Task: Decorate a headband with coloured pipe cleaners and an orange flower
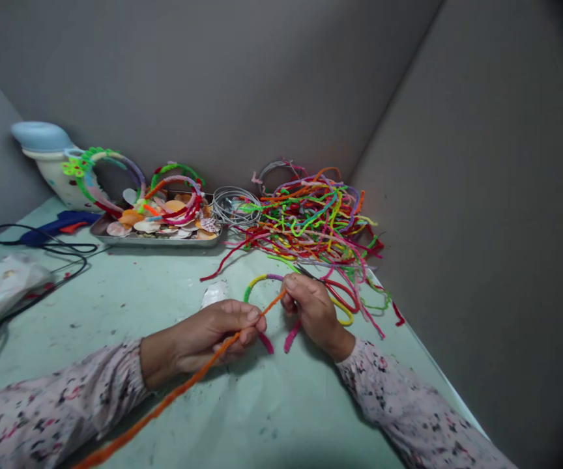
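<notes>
Over tbl [139, 293], L fingers [252, 315] & R fingers [290, 284] pinch orange pipe cleaner [198, 374].

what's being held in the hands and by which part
An orange fuzzy strand: the right hand pinches it at or near its far end, the left hand a little nearer along its length.

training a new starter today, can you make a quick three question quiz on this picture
1. What colour is the strand pinched by both the left hand and the right hand?
2. True or false: shells lie in the metal tray.
3. Which is farthest left in view: a) wire coil, b) blue-topped container, c) pile of fuzzy stems?

Key: 1 orange; 2 true; 3 b.
</notes>
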`<state>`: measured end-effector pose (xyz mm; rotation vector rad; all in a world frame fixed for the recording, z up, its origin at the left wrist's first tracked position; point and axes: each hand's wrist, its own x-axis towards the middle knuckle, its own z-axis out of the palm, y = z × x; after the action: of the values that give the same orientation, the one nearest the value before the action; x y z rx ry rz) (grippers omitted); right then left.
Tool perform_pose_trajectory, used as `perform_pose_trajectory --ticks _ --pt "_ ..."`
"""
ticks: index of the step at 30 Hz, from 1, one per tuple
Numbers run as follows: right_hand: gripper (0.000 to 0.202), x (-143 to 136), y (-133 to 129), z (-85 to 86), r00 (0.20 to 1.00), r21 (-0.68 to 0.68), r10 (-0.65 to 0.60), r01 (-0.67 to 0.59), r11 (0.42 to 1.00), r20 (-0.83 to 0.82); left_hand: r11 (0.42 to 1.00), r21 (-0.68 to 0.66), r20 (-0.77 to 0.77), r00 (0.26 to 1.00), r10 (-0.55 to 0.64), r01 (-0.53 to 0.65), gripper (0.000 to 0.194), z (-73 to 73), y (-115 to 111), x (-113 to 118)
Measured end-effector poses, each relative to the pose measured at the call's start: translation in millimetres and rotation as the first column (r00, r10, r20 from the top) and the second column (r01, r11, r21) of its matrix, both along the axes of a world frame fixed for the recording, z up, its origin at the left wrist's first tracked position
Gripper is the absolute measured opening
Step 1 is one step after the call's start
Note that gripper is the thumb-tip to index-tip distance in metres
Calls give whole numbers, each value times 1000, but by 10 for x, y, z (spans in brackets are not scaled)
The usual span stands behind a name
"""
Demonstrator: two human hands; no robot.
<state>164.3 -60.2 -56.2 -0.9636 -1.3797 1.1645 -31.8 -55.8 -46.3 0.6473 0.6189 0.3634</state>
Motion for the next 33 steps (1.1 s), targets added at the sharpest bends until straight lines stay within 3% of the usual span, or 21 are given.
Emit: perform_pose_trajectory --ticks 7,12,18,23,25,28,33 --pt "37 -2 -34 31 998 112 -28 21 994 61 997 -14 128 989 -73 75 11 24 -14 -14" --pt "36 30 22 2 984 187 -96 67 980 151 997 77 -2 1000 25 -25 14 39 18 29" --pt "34 49 108 -67 959 194 -217 181 964 183 967 248 -62 996 70 -52 24 126 196 194" --pt "30 173 209 -89 948 192 -244 206 960 205 950 302 -113 987 118 -79 11 101 382 318" --pt "29 218 256 -111 972 126 -179 161 979 154 963 266 -83 994 72 -48 9 65 444 331" --pt "28 236 306 -145 997 -53 -48 45 998 -57 986 164 19 999 -26 23 6 5 513 321" --pt "23 174 295 -144 927 -243 6 -104 965 -374 992 52 177 977 -121 113 9 -42 542 275"
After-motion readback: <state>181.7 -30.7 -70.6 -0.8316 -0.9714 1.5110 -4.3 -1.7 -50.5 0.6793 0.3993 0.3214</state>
